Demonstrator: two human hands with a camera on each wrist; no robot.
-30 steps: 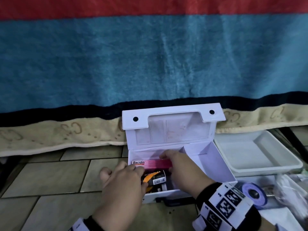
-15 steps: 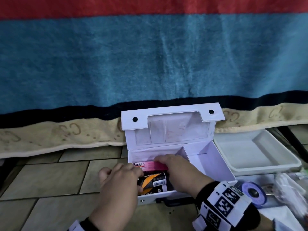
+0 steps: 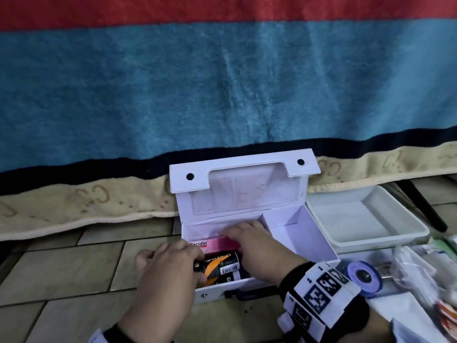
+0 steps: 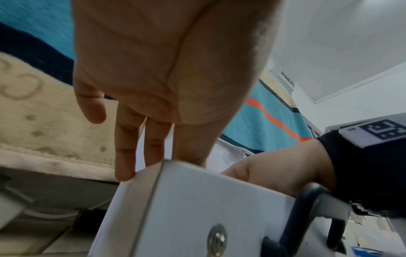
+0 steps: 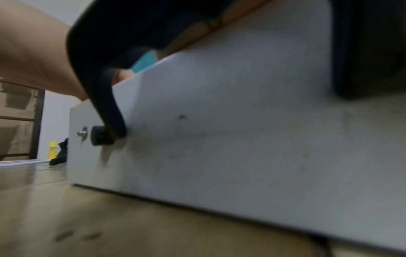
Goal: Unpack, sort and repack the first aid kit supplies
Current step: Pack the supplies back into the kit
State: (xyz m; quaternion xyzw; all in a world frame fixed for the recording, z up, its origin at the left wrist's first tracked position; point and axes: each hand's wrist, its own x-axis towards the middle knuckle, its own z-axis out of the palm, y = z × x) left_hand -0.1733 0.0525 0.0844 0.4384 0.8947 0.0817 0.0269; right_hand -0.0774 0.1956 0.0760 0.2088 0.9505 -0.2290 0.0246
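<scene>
The white first aid kit box stands on the floor, its lid upright. Its left compartment holds a pink Bacidin box at the back and a black-and-orange pack in front. My left hand reaches over the box's left end, fingers down inside beside the pink box and thumb outside. In the left wrist view those fingers hang straight over the kit box. My right hand lies across the pink box's right end, fingers spread on it. The right compartment looks bare.
A white tray sits right of the kit. A blue tape roll and plastic packets lie at the front right. A striped blanket hangs behind. The kit's black handle sticks out in front. Tiled floor lies left.
The pink box has gone lower into the left compartment, and both hands have come down with it. The right hand has slid left over its top.
</scene>
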